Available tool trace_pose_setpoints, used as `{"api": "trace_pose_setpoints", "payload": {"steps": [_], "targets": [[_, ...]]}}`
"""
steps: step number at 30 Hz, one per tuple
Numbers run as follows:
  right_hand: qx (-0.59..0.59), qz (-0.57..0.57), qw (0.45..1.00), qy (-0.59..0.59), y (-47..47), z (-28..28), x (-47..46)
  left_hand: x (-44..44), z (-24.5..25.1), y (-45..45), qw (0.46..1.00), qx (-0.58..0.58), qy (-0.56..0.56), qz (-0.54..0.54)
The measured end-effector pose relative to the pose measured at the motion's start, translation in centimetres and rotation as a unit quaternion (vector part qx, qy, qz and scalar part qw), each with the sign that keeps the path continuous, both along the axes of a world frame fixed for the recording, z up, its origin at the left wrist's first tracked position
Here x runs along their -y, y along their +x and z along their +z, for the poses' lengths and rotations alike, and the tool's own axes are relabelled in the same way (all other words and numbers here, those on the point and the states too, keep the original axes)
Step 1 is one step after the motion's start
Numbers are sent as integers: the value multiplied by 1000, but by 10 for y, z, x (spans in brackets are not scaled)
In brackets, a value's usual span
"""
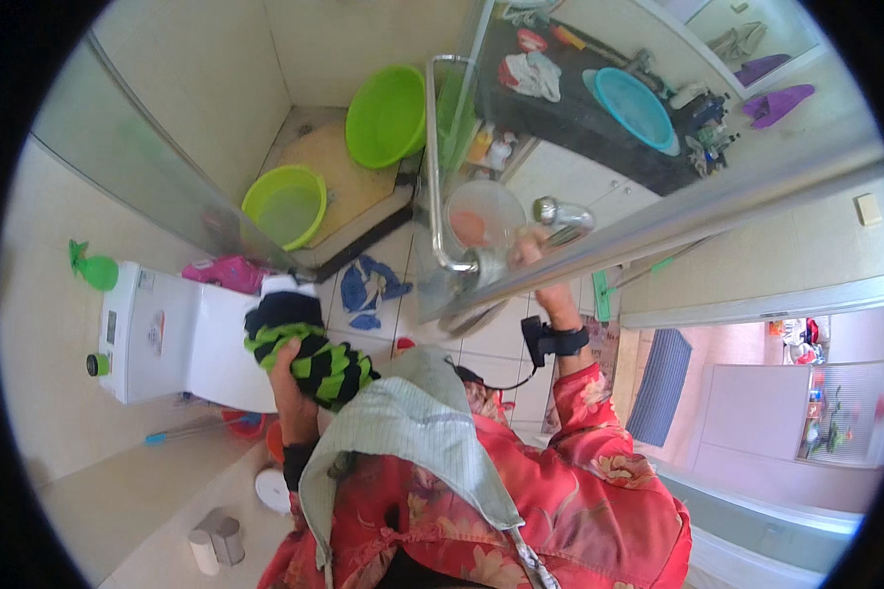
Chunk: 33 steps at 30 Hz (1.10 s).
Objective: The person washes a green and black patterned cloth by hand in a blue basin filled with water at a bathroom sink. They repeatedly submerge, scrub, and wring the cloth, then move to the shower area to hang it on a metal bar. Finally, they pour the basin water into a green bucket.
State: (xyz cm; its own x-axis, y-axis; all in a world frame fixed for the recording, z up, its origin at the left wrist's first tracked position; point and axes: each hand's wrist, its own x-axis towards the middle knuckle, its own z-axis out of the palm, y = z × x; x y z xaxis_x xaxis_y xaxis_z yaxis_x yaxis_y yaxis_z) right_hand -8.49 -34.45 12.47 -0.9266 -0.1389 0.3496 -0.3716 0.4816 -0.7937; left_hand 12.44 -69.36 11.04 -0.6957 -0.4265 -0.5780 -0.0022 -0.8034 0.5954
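Observation:
My left hand (289, 368) grips a bunched garment (309, 353) with black and green stripes, held over the front edge of a white washing machine or toilet-like unit (228, 339); which one I cannot tell. Against a glass door (530, 254), my right hand (549, 272) has its fingers curled by a round metal handle fitting (560, 213); the door's frame partly covers the hand. A chrome towel bar (435, 162) is mounted on the glass nearby. Crumpled blue cloth (368, 283) lies on the tiled floor ahead of me.
A large green basin (387, 118) leans in the shower corner, near a yellow-green basin (283, 210) holding water. Behind the glass stand a translucent bucket (486, 213) and a dark counter (574, 110) with a blue basin (633, 109). A green-headed mop (602, 296) rests by the doorway.

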Motion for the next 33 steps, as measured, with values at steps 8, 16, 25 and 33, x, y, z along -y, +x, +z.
{"api": "trace_pose_setpoints", "payload": {"steps": [8, 16, 25, 33], "targets": [[201, -17, 952, -232, 5, 21, -16, -3, 25, -23, 985, -43, -155, -69], [223, -1, 957, -187, 20, 43, -29, 7, 37, -54, 992, -61, -78, -77], [122, -73, 984, -107, 19, 54, -41, 55, 51, -203, 983, -141, 82, -86], [211, -319, 923, -33, -19, 4, -12, 155, 63, -383, 971, -205, -34, -122]]}}
